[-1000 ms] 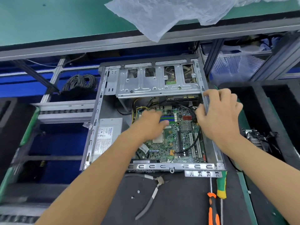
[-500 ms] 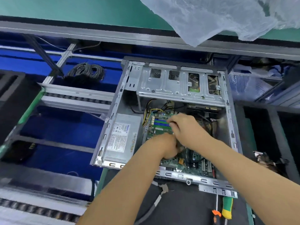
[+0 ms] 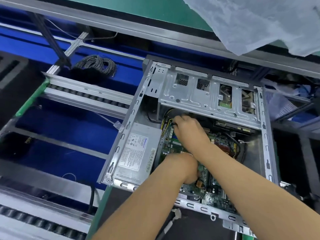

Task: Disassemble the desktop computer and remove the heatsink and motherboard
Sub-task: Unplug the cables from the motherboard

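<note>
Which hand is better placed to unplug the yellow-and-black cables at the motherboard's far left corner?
Right. The right hand has its fingertips at the yellow-and-black cables; the left hand sits nearer, over the middle of the motherboard, fingers hidden.

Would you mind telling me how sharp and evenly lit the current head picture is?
Head view: motion blur smears the power supply label and the left hand; wide-angle distortion bends and tilts the case edges; the light is even, with deep shadow under the drive cage, where the right hand reaches.
</note>
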Motion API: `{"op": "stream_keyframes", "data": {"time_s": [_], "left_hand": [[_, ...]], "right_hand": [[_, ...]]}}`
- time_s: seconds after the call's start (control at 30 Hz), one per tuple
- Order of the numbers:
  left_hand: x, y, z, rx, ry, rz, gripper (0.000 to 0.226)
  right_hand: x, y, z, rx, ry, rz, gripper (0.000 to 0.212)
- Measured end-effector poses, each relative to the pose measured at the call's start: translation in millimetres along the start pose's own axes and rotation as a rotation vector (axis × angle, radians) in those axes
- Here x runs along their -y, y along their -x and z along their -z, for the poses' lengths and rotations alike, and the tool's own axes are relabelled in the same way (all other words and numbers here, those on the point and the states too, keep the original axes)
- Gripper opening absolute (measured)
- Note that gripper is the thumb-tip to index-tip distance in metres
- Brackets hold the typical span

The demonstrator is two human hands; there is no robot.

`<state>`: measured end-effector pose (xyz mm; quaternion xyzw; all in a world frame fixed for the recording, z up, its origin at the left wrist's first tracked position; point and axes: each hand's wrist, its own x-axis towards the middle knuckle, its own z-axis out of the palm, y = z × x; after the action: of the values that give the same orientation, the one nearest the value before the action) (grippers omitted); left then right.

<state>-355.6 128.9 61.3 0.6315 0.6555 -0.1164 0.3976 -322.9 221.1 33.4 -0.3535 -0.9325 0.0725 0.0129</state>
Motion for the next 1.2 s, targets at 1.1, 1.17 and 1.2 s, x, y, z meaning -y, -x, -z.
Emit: {"op": "stream_keyframes", "data": {"time_s": [1.1, 1.17, 1.2], "left_hand": [[-4.2, 4.5, 7.6, 0.06, -0.076, -0.003, 0.028], [-4.4, 3.9, 6.4, 0.057, -0.078, 0.001, 0.027], [-4.2, 3.8, 6.0, 0.059, -0.082, 0.001, 0.028]], "right_hand": [[-8.3, -30.1, -12.9, 0.173, -0.114, 0.014, 0.037], [-7.8, -30.2, -11.2, 0.186, -0.06, 0.062, 0.039], [-7.5, -31.4, -10.1, 0.208, -0.044, 0.06, 0.04]]}}
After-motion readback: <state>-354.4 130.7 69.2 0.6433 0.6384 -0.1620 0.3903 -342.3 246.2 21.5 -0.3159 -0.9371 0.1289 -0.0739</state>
